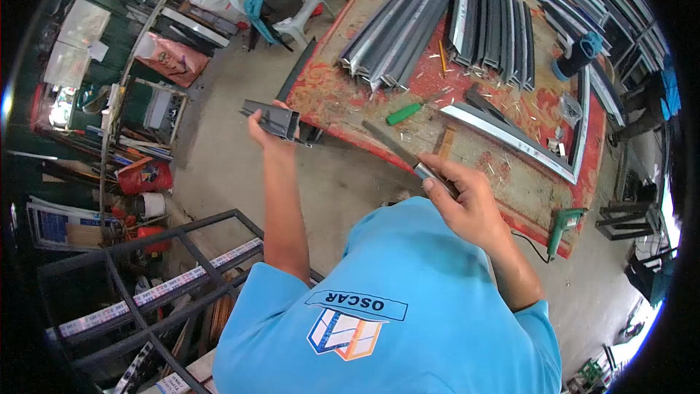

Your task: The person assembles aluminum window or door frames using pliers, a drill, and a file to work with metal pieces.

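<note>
My left hand (260, 133) grips a short dark grey metal profile (271, 120), its hollow cut end turned to the right, beside the table's left corner. Closed around a handle, my right hand (470, 203) holds a flat metal file (394, 146), whose blade points up and left over the table's front edge. File and profile are apart. Near the file's tip lies a green-handled screwdriver (403, 114), and a small wooden piece (445, 141) is just beyond my right fingers.
The red, worn table (321, 95) carries bundled dark profiles (401, 29), more profiles (494, 33), a joined frame corner (514, 138) and a blue-and-black tool (578, 56). A green power tool (565, 230) sits at its right corner. A dark metal frame (117, 270) stands lower left; a white chair (295, 25) is behind.
</note>
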{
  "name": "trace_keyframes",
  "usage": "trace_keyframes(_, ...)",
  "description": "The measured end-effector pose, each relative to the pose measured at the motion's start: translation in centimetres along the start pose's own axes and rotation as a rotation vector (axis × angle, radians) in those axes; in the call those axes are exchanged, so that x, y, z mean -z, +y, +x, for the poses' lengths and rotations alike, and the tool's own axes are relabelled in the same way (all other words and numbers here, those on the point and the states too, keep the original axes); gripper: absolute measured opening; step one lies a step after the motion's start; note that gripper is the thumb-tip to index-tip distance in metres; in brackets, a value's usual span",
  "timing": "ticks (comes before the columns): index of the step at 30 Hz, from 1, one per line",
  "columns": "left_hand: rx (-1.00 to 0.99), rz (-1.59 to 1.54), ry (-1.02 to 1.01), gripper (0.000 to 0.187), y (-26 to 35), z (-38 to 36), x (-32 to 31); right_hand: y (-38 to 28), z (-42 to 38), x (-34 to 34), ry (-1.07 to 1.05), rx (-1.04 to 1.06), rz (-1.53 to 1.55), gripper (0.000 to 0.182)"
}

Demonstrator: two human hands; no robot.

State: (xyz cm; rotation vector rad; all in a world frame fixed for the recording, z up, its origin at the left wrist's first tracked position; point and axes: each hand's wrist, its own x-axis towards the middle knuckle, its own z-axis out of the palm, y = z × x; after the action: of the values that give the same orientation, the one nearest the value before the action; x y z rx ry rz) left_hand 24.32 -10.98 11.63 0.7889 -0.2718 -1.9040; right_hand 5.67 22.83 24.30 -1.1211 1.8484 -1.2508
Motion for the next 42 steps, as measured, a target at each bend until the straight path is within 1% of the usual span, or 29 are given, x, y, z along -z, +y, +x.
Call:
trace_keyframes(1, 0.046, -0.072, 0.038, 0.037, 0.3, -0.5, -0.1, 0.0, 0.2, -0.3, -0.006, 0.011, 0.007, 0.036)
trace_keyframes(2, 0.117, -0.110, -0.010, 0.039, 0.5, -0.2, 1.0, 0.1, 0.3, -0.5, -0.003, 0.055, 0.007, 0.038)
trace_keyframes(3, 0.112, -0.106, -0.011, 0.039, 0.6, -0.2, 1.4, 0.2, 0.2, -0.8, 0.003, 0.093, 0.007, 0.040)
trace_keyframes(4, 0.124, -0.090, -0.076, 0.039, 0.5, -0.2, 1.6, 0.2, 0.3, -1.1, 0.004, 0.094, 0.012, 0.040)
trace_keyframes(5, 0.138, -0.073, -0.143, 0.040, 0.4, -0.1, 1.8, 0.1, 0.4, -1.5, -0.041, 0.137, 0.073, 0.040)
trace_keyframes(6, 0.138, -0.070, -0.144, 0.040, 0.4, -0.1, 1.7, -0.2, 0.4, -2.0, -0.087, 0.181, 0.134, 0.041)
trace_keyframes(7, 0.146, -0.089, -0.123, 0.040, 0.4, -0.2, 1.6, -0.8, 0.6, -2.2, -0.085, 0.182, 0.137, 0.041)
trace_keyframes(8, 0.153, -0.107, -0.101, 0.041, 0.4, -0.2, 1.5, -1.7, 0.8, -2.2, -0.128, 0.161, 0.151, 0.041)
trace_keyframes(9, 0.151, -0.104, -0.102, 0.041, 0.4, -0.6, 1.1, -2.3, 1.1, -2.4, -0.171, 0.140, 0.165, 0.041)
trace_keyframes(11, 0.063, -0.008, -0.027, 0.042, 0.1, -1.3, 0.4, -2.7, 1.6, -2.7, -0.182, 0.176, 0.137, 0.040)
trace_keyframes(12, 0.065, -0.006, -0.029, 0.042, 0.1, -1.1, 0.6, -2.8, 1.8, -2.9, -0.195, 0.209, 0.106, 0.039)
trace_keyframes(14, -0.002, 0.168, -0.061, 0.044, -0.2, -0.5, 1.3, -2.5, 2.2, -3.5, -0.193, 0.215, 0.094, 0.039)
trace_keyframes(15, 0.002, 0.166, -0.063, 0.044, -0.4, -0.8, 1.0, -2.4, 2.3, -3.7, -0.196, 0.221, 0.082, 0.038)
trace_keyframes(16, -0.011, 0.175, -0.052, 0.045, -0.6, -1.6, 0.3, -2.6, 2.5, -3.7, -0.193, 0.218, 0.079, 0.038)
trace_keyframes(18, -0.023, 0.178, -0.040, 0.046, -1.2, -3.4, -1.3, -2.9, 3.2, -3.5, -0.307, -0.016, 0.031, 0.037)
trace_keyframes(19, -0.050, 0.208, -0.029, 0.045, -1.5, -4.6, -2.2, -1.9, 3.6, -4.0, -0.306, -0.018, 0.029, 0.037)
trace_keyframes(21, -0.070, 0.238, -0.011, 0.044, -1.7, -5.5, -2.8, 0.7, 4.3, -5.6, -0.102, 0.135, 0.093, 0.037)
trace_keyframes(23, -0.145, 0.211, 0.018, 0.044, -1.6, -5.1, -3.2, 0.8, 3.4, -5.7, -0.136, 0.092, 0.112, 0.036)
trace_keyframes(25, -0.136, 0.222, -0.016, 0.043, -0.6, -4.8, -2.9, 0.2, 3.1, -5.2, -0.171, 0.056, 0.131, 0.035)
trace_keyframes(27, -0.112, 0.242, -0.051, 0.043, -0.7, -5.1, -2.9, -0.1, 2.8, -4.5, -0.292, -0.037, 0.189, 0.035)
trace_keyframes(28, -0.105, 0.278, -0.072, 0.043, -1.1, -5.6, -3.2, 0.3, 3.0, -4.8, -0.288, -0.042, 0.188, 0.035)
trace_keyframes(30, -0.099, 0.311, -0.099, 0.043, -1.6, -6.2, -3.8, 1.2, 3.8, -5.6, -0.145, 0.020, 0.164, 0.035)
trace_keyframes(31, -0.103, 0.282, -0.072, 0.042, -1.8, -6.4, -4.1, 1.0, 3.4, -5.5, -0.141, 0.024, 0.161, 0.035)
trace_keyframes(33, -0.108, 0.250, -0.050, 0.042, -1.8, -6.3, -4.5, 0.0, 2.4, -5.2, -0.264, -0.003, 0.194, 0.036)
trace_keyframes(34, -0.101, 0.246, -0.048, 0.043, -1.7, -6.3, -4.5, 0.1, 2.6, -5.1, -0.261, -0.002, 0.192, 0.036)
trace_keyframes(36, -0.087, 0.243, -0.045, 0.044, -2.1, -6.4, -4.1, 0.8, 3.0, -4.6, -0.183, -0.046, 0.225, 0.037)
trace_keyframes(38, -0.074, 0.226, -0.132, 0.043, -2.8, -6.0, -3.7, 1.1, 3.3, -5.5, -0.151, -0.044, 0.261, 0.037)
trace_keyframes(40, -0.088, 0.226, -0.108, 0.043, -2.9, -6.7, -4.9, 1.0, 3.0, -5.8, -0.126, -0.039, 0.300, 0.037)
trace_keyframes(42, -0.105, 0.224, -0.078, 0.043, -2.5, -6.8, -5.5, 0.1, 1.7, -5.5, -0.126, 0.082, 0.201, 0.037)
